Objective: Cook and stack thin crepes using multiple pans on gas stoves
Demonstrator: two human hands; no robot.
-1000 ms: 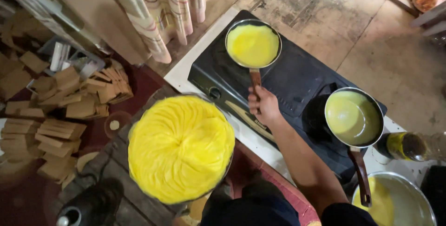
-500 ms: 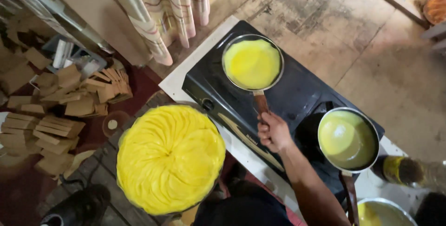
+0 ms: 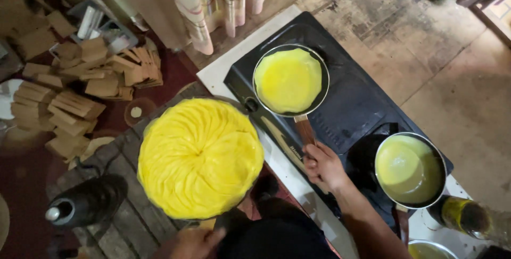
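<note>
My right hand (image 3: pixel 321 166) grips the wooden handle (image 3: pixel 305 130) of a small black frying pan (image 3: pixel 319 99) that sits on a black stove top (image 3: pixel 355 105). A thin yellow crepe (image 3: pixel 287 80) covers the pan's bottom. To the left stands a large round tray (image 3: pixel 242 107) piled with folded yellow crepes (image 3: pixel 199 158) laid in a swirl. My left hand (image 3: pixel 192 242) shows at the bottom edge, just below that pile; its fingers are partly cut off.
A second pan (image 3: pixel 410 169) with pale yellow liquid sits on the stove's right side, an oil bottle (image 3: pixel 464 215) beside it. A dark bottle (image 3: pixel 85 203) stands at lower left. Brown folded card pieces (image 3: pixel 80 91) lie on the left. A striped curtain (image 3: pixel 213 3) hangs above.
The view has drifted so everything sits lower in frame. My right hand keeps its hold on the pan handle. My left hand has come into view at the bottom.
</note>
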